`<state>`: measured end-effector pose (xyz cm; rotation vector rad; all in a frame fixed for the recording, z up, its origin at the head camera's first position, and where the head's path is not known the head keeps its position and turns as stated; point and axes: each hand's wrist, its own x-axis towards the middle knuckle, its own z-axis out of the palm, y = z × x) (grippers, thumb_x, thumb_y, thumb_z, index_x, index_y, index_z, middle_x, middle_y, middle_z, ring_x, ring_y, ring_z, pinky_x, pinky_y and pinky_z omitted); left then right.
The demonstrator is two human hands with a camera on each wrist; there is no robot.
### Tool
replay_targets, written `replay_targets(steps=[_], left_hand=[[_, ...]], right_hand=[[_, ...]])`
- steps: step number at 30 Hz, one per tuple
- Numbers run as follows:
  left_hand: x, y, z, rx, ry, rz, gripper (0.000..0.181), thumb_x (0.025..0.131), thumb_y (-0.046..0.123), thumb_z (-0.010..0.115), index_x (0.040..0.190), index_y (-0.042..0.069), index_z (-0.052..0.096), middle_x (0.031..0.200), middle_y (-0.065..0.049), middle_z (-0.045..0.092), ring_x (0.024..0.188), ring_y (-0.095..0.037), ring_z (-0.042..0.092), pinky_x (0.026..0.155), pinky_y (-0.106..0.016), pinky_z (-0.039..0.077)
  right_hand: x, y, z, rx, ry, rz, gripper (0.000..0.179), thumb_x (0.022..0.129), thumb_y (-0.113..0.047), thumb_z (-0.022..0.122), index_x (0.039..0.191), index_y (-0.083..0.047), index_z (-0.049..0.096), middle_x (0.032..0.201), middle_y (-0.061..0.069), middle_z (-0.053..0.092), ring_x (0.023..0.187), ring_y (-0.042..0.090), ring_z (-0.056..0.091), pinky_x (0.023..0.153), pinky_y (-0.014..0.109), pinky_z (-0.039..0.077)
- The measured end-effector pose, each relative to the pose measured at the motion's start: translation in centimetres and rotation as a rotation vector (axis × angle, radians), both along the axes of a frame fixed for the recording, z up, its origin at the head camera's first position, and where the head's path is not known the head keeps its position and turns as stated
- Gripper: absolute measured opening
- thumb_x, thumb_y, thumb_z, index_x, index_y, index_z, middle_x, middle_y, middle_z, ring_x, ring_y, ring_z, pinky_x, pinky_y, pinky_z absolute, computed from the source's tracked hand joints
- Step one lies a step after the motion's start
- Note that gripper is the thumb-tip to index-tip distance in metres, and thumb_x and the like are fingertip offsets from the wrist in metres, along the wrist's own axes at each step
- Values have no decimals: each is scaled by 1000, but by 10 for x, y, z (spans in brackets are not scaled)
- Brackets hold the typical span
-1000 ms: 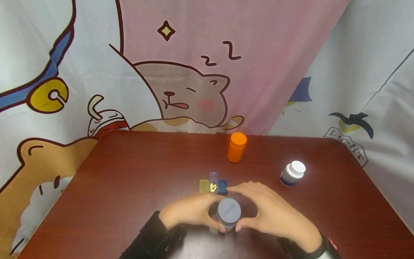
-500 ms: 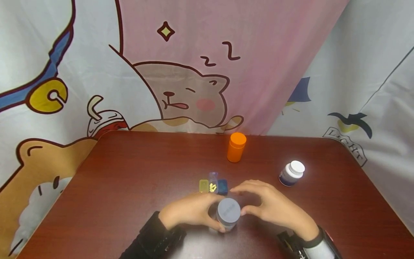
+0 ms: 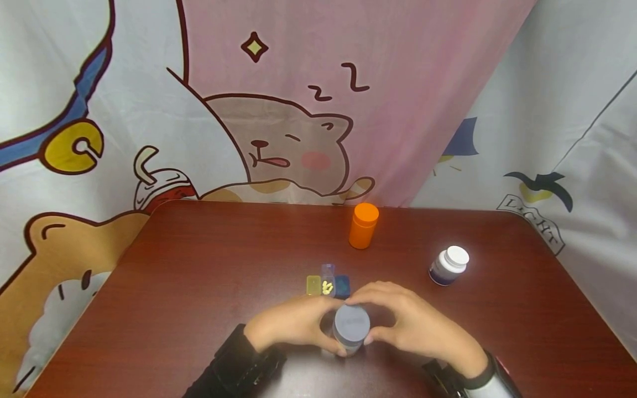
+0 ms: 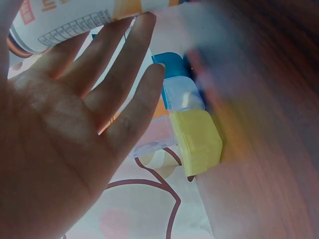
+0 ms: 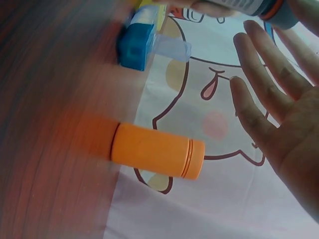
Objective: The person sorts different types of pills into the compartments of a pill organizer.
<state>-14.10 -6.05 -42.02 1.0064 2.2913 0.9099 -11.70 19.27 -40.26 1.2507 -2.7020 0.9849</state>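
Note:
In the head view, a pill bottle (image 3: 351,349) with a grey cap (image 3: 352,324) stands upright near the front of the table. My left hand (image 3: 293,326) grips its body from the left, thumb in front and fingers behind. From the right, my right hand (image 3: 415,326) curves thumb and index finger about the cap, the tips at its edge. The left wrist view shows the bottle's white label (image 4: 75,22) with orange print. Just beyond the hands lies a small pill box (image 3: 313,284) with yellow, clear and blue compartments; yellow pills (image 3: 327,288) sit in the clear one, its lid raised.
An orange bottle (image 3: 364,226) stands upright toward the back of the dark red wooden table (image 3: 214,260). Farther right is a white bottle (image 3: 449,266) with a dark blue lower label. Behind the table hangs a cartoon-printed cloth (image 3: 278,72).
My right hand drew off the cap to the right half a second ago, then came back to it. The left hand and the bottle have stayed in place.

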Motion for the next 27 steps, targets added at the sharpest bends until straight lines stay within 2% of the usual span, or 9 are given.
replay_targets(steps=[6,10,16,22,27], left_hand=[[-2,-1,-1,9,-11,-7,66,81,34,91,141,23,65,124,14,71,107,5,60,101,-22,49],[-2,-1,-2,20,-5,-20,62,81,33,91,137,23,66,120,15,71,105,6,61,100,-21,49],[-2,-1,-3,28,11,-29,59,81,34,91,134,23,67,118,17,71,103,7,61,98,-20,49],[-3,-1,-3,26,23,-28,62,82,34,90,138,24,66,121,16,71,105,6,60,99,-21,49],[-2,-1,-3,6,54,-27,75,81,36,90,149,27,58,132,12,70,111,4,60,102,-22,49]], right_hand=[[5,-8,-1,6,80,31,69,73,-21,96,135,-28,68,130,-12,69,115,11,64,99,39,55],[8,-13,-2,3,122,41,68,74,-22,96,135,-26,68,131,-11,68,116,12,64,99,40,56],[11,-19,-3,17,251,25,64,74,-30,96,132,-23,69,128,-10,69,112,12,65,95,38,57],[16,-27,-2,86,378,-71,65,74,-50,92,130,-25,69,114,-14,68,100,8,63,91,34,56],[21,-35,-3,166,498,-189,65,65,-59,93,112,-21,70,100,-11,64,87,9,59,83,33,55]])
